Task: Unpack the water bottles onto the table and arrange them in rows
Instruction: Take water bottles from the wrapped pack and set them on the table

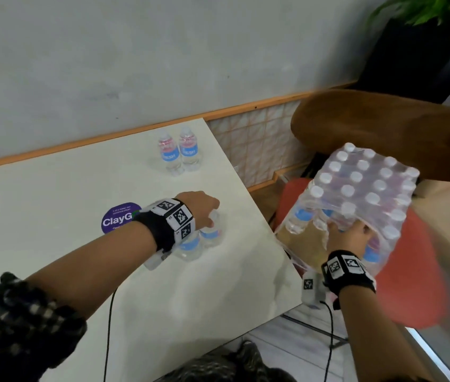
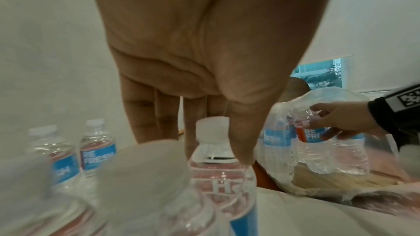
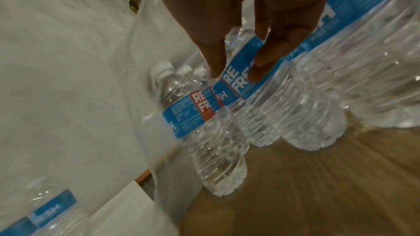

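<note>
Two water bottles [image 1: 178, 152] with blue labels stand side by side at the far part of the white table [image 1: 53, 205]. Nearer, my left hand [image 1: 209, 216] pinches the neck of an upright bottle [image 2: 216, 170] standing on the table; a second bottle [image 1: 190, 247] stands beside it under my wrist. Off the table's right edge sits the torn plastic-wrapped pack [image 1: 367, 183] with several bottles in it. My right hand [image 1: 347, 230] reaches into its open side, and thumb and fingers [image 3: 261, 67] grip one bottle [image 3: 247, 85] by its label.
The pack rests on a cardboard base [image 3: 318, 177] on a red chair [image 1: 416, 293]. A brown wooden seat [image 1: 383, 128] lies behind it. A purple sticker [image 1: 117, 217] marks the table. Black cables [image 1: 108, 326] hang from both wrists. The wall runs along the table's far edge.
</note>
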